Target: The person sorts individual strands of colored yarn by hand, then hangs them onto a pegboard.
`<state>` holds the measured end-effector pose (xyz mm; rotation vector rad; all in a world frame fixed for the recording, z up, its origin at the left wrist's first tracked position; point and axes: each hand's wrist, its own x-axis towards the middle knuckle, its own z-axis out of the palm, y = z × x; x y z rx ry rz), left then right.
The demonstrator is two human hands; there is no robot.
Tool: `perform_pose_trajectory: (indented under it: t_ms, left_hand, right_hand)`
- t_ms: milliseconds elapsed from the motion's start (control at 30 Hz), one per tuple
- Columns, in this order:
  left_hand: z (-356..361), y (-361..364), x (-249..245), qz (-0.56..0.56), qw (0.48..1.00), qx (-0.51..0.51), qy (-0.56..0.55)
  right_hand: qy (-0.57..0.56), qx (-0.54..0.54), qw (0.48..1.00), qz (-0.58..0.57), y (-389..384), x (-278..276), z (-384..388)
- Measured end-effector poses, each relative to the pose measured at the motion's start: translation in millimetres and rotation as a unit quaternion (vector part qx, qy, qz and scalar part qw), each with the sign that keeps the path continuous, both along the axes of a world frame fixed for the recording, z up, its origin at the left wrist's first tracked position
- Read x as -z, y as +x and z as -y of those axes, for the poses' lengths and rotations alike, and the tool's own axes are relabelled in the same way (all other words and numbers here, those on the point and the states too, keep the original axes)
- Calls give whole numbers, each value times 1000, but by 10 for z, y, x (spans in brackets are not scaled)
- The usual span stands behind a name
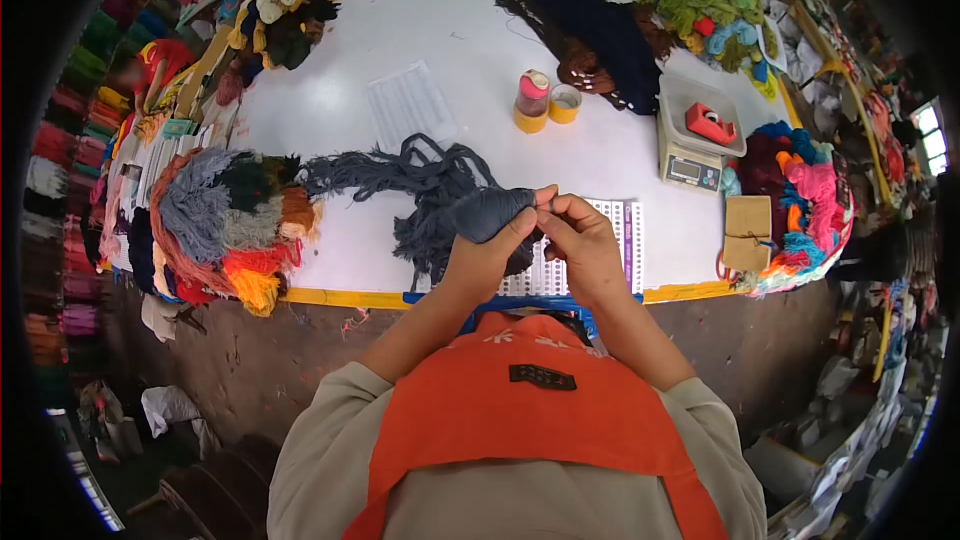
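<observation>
Above the table's near edge, my left hand [488,258] is closed around a slate-blue yarn bundle [488,214], wound smooth and tapering toward the right. My right hand [590,248] meets its narrow end, thumb and forefinger pinched together. Whatever sits between those fingertips is too small to make out. Loose slate-blue yarn [425,175] lies in a tangled heap under and left of my hands. Partly covered by my hands, a white sheet with rows of dots [615,245] rests on the table.
On the white table [340,230] are a printed paper [410,102], a spool [532,95], a tape roll [565,102] and a scale [690,168] bearing a red tape dispenser [708,124]. Multicoloured yarn [225,220] heaps the left side. Another person [163,65] is at far left.
</observation>
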<state>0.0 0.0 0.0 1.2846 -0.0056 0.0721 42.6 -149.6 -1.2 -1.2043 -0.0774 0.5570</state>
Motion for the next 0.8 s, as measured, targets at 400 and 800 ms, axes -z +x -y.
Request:
perform_pose_trajectory:
  t_ms: [400,800]
  left_hand:
    - [-42,11,20,-55,991,-39,-117]
    - [-17,-1,90,-35,989,-32,-140]
  right_hand:
    - [78,11,995,-68,0,-71,-79]
    - [-19,-12,1000,-22,-1,-44,-99]
